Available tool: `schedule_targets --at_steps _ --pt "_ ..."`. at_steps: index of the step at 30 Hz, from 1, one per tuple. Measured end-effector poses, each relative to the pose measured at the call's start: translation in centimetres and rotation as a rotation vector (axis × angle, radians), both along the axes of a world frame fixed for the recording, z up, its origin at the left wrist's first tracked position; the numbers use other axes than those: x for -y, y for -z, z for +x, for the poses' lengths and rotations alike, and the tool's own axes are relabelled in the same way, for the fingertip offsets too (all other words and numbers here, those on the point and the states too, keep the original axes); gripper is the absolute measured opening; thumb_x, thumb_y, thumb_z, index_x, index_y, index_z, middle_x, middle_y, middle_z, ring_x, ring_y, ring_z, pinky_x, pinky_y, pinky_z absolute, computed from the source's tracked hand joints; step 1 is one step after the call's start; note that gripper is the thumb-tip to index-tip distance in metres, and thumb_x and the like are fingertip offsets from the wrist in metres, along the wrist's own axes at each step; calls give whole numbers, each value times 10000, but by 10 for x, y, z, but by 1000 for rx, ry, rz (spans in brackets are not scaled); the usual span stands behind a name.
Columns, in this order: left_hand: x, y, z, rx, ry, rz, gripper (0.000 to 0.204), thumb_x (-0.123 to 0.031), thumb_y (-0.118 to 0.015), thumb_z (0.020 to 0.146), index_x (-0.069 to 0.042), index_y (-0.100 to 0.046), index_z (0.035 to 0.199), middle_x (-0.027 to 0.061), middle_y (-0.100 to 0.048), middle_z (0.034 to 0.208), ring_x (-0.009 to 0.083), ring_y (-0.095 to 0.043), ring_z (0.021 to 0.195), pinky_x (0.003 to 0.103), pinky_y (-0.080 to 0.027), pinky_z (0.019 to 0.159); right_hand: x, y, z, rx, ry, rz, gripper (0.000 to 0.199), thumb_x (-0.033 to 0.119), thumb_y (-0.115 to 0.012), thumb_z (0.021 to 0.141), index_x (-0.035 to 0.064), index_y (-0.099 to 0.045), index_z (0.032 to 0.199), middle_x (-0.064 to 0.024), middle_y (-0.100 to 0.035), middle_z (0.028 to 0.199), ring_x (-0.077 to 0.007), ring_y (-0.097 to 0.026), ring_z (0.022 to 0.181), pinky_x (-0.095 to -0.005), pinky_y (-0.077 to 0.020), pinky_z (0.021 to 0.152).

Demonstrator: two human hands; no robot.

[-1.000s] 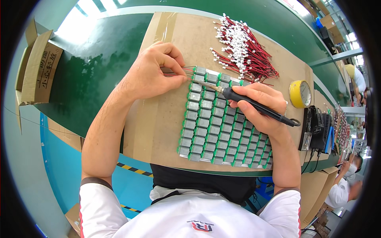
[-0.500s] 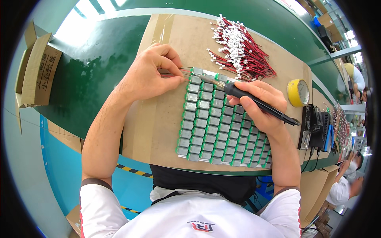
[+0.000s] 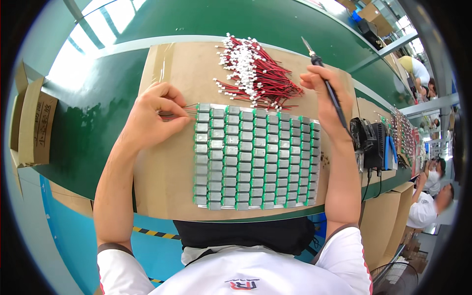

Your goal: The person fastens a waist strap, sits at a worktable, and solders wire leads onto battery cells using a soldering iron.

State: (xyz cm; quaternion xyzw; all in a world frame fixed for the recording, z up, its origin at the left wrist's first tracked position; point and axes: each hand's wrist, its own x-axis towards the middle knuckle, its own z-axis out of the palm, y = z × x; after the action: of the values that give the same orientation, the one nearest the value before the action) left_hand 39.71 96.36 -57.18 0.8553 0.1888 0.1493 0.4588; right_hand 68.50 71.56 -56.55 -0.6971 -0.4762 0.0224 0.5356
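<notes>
My left hand (image 3: 160,115) is closed in a pinch on thin wires (image 3: 169,116) at the far left corner of a grid of small grey blocks with green edges (image 3: 258,157). One dark wire reaches to the corner block. In my right hand (image 3: 330,96) is a soldering iron (image 3: 333,96) with a black handle, its metal tip raised and pointing away from me, clear of the blocks. Beyond the grid lies a pile of red and black leads with white connectors (image 3: 255,71).
Cardboard (image 3: 155,182) covers the green table (image 3: 73,142) under the work. To the right of my right forearm stands a black box-shaped device (image 3: 376,145) with cables. An open carton (image 3: 43,125) sits at the left. Other people (image 3: 425,206) are at the far right.
The soldering iron has lifted off the far left corner of the grid and swung right, its tip now pointing away. My left hand still pinches the wires there. The whole view has shifted.
</notes>
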Motion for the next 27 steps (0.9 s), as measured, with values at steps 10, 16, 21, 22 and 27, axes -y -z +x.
schedule_targets --at_steps 10,16,21,22,27 --pt "-2 2 0 23 22 56 124 54 -780 754 -24 -827 838 8 -651 949 148 -607 973 265 -588 707 -28 15 3 362 -68 -66 242 21 -725 956 53 -727 1196 -148 -763 1144 -274 -751 1017 -364 -581 885" --pt "-4 7 -2 38 36 42 143 61 -778 743 -3 -828 860 31 -656 977 154 -618 980 274 -575 788 -48 12 15 524 -151 -85 207 19 -690 972 64 -733 1169 -172 -756 1078 -328 -734 986 -389 -580 883" --pt "-1 1 -2 24 17 -1 154 62 -777 748 -10 -834 872 32 -663 983 153 -618 979 275 -583 792 -52 13 17 511 -131 -126 169 20 -730 943 54 -751 1107 -140 -768 1002 -268 -744 892 -360 -590 829" --pt "-1 2 -2 24 26 5 161 60 -779 749 -16 -837 879 32 -666 985 151 -619 980 269 -583 783 -53 15 17 510 -121 -91 177 17 -751 925 47 -760 1099 -123 -774 959 -232 -750 866 -339 -592 816" --pt "-5 1 -2 0 62 41 112 13 -794 796 -31 -836 889 29 -658 995 165 -607 1043 272 -620 785 -52 12 9 462 -99 -90 221 24 -770 909 47 -765 1128 -115 -786 962 -215 -764 873 -322 -598 816"
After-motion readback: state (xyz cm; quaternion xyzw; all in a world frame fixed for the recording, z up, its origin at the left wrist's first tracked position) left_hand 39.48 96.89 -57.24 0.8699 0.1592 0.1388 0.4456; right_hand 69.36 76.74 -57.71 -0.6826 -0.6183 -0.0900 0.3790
